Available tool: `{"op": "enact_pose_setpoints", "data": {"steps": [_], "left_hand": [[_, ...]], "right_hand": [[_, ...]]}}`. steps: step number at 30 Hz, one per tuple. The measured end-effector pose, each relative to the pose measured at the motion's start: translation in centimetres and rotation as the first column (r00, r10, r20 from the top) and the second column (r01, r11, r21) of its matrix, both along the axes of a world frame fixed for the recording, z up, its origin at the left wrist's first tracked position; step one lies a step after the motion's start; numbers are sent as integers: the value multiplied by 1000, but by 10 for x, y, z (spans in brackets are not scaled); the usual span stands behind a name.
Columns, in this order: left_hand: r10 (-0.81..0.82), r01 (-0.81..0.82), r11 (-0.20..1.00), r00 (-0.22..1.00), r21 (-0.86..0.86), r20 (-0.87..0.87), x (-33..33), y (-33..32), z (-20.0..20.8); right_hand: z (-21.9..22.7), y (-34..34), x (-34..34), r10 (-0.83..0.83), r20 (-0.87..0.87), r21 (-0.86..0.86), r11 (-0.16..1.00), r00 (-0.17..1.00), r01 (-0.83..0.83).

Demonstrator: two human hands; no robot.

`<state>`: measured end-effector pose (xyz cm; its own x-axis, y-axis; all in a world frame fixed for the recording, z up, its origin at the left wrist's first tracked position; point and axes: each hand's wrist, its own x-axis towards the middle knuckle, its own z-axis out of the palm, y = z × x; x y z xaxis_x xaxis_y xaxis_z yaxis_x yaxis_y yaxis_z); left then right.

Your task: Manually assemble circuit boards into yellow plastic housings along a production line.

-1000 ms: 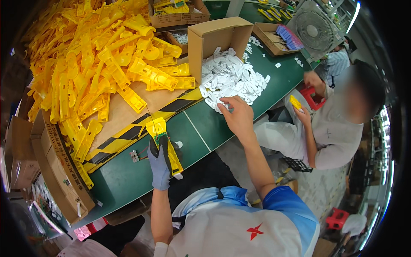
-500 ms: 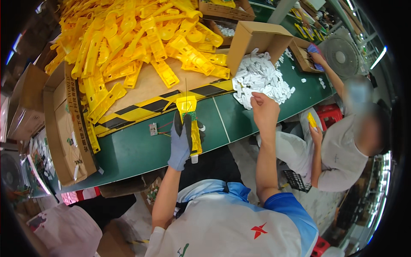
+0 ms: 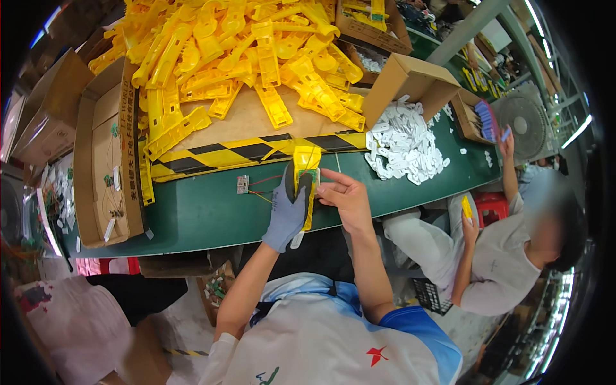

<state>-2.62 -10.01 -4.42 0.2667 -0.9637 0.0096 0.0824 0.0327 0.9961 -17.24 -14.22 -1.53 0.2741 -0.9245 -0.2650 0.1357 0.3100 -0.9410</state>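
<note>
Left hand, gloved, grips one yellow housing upright over the green bench; a wired small board lies just left of the grip. Right hand, bare, presses fingertips to the housing's right side, holding nothing I can make out. Judged early: yellow pile behind the grip remains large, white parts to its right untouched.

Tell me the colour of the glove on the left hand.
Grey; the glove on the left hand shows best in the head view, gripping a yellow plastic part.

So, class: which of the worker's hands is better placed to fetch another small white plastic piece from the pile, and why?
Right. The bare right hand lies on the side nearer the pile of small white plastic pieces and grips nothing firmly, while the grey-gloved left hand holds the long yellow plastic housing.
</note>
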Motion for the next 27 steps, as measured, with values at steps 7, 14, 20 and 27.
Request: {"op": "enact_pose_setpoints", "data": {"steps": [7,14,20,27], "left_hand": [[-15,14,998,1000,68,21,5,0,0],[-80,68,992,991,110,110,4,0,-3],[34,-10,993,977,-114,209,3,1,13],[-81,78,997,989,30,124,6,-1,1]], "right_hand": [[4,-23,-7,278,-32,12,960,960,-278],[-3,-22,-3,270,-5,-96,958,963,-269],[2,-19,1,263,-27,-94,960,965,-264],[-9,-16,-2,222,35,-124,968,974,-216]]}}
